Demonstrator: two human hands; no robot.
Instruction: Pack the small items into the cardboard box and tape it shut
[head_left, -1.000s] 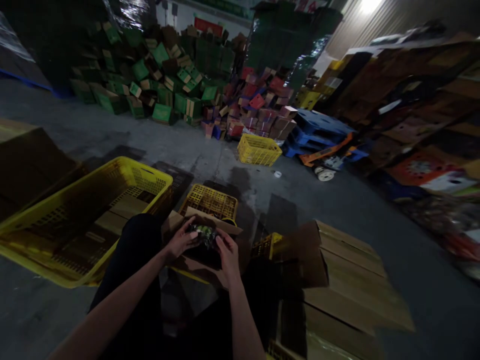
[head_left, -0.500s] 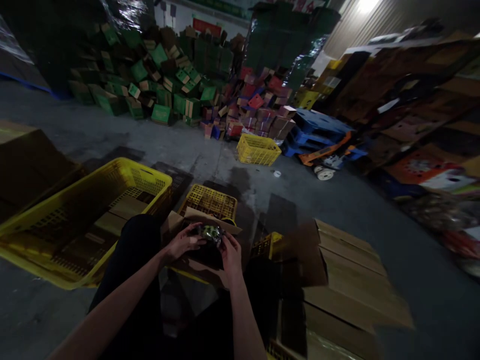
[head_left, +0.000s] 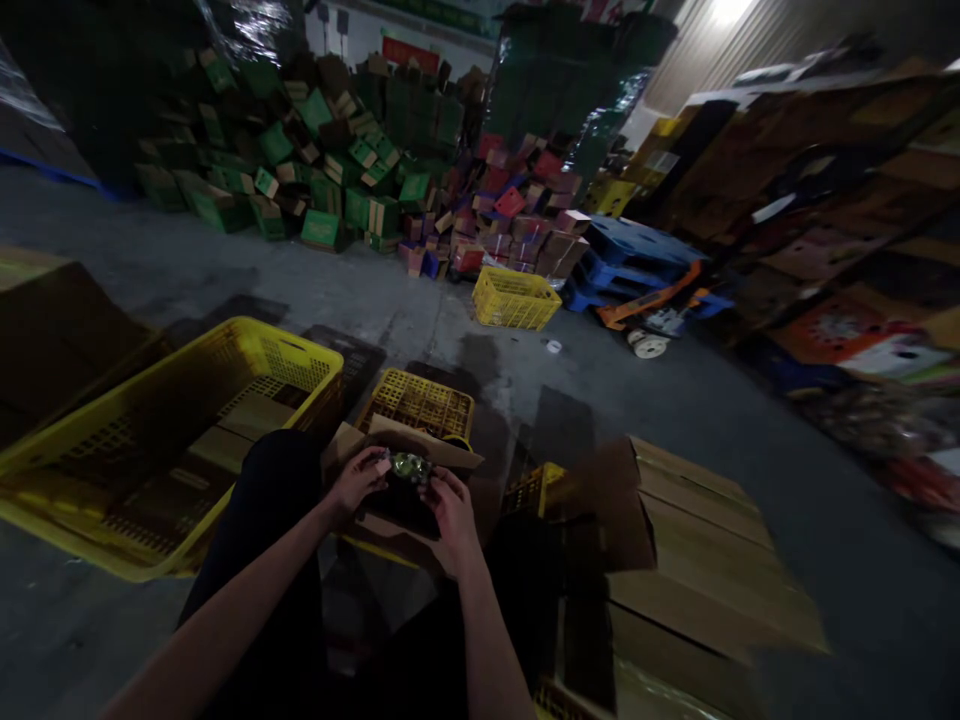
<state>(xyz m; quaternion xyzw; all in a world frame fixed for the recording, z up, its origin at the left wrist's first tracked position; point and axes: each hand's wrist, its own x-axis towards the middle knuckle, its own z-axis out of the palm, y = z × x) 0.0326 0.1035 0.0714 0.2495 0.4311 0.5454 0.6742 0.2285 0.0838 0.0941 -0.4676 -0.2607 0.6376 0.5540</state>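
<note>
The wrapped green bundle [head_left: 410, 466] has slid slightly to my left since half a second ago, and my left fingers, which reached further along it, now sit at its end. It lies between my hands, long axis running crosswise: my left hand [head_left: 357, 484] pinches one end, my right hand [head_left: 454, 512] the other, neither clearly nearer. Below both hands is the open cardboard box [head_left: 396, 432].
</note>
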